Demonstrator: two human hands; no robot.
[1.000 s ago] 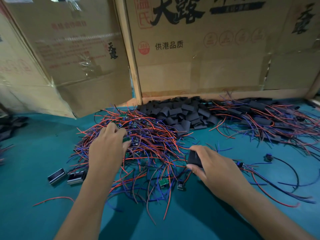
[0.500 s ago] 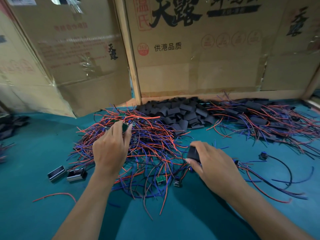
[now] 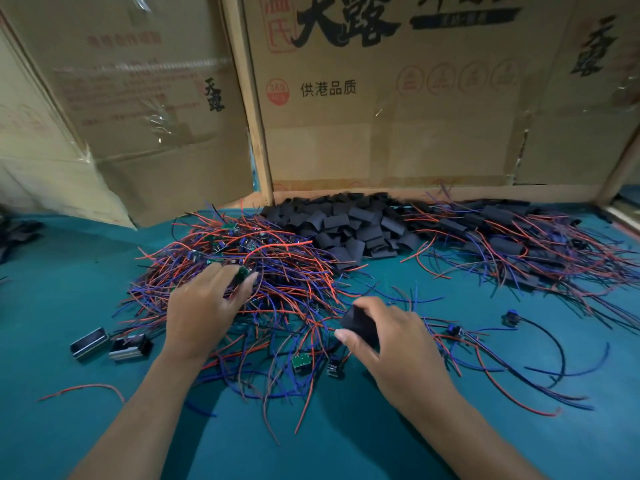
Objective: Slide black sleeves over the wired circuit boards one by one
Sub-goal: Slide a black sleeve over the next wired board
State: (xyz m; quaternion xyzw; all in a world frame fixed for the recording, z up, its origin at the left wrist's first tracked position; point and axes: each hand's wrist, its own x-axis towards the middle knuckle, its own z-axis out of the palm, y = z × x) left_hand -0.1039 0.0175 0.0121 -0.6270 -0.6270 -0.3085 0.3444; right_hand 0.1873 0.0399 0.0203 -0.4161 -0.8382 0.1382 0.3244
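Hands first, nearest: the right hand [image 3: 398, 336] pinches a black sleeve [image 3: 360, 325] above the teal table [image 3: 346, 445], as it did a second ago. Farther left, the left hand [image 3: 204, 306] has lifted a green circuit board [image 3: 243, 271] out of the wire tangle [image 3: 249, 271], fingertips clamped on it. Sleeving looks next. Farthest lie the spare sleeves [image 3: 349, 223].

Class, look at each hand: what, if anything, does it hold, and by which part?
The left hand pinches a green circuit board by its edge, over the wire pile. The right hand holds a black sleeve, its grip around the near end.
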